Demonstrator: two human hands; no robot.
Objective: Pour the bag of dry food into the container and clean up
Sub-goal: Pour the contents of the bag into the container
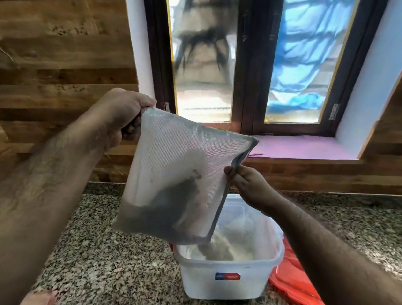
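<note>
While my left hand (123,115) grips the bag (178,180) by its top corner and my right hand (246,185) pinches its side edge, dry food (170,209) slides toward the container (225,279) on the surface (117,268); next, tip steeper.

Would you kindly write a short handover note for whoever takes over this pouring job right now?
Left hand: grips the top corner of the translucent mesh zip bag, held up.
Right hand: pinches the bag's grey zipper edge.
The bag hangs tilted over the open white plastic container on the speckled granite counter; dark dry food sits in its lower part.
The red plastic lid lies beside the container, to its right.
Done: some food appears to be in the container already, though it is blurred.
Left: empty the bag, fit the lid, tidy up.
</note>
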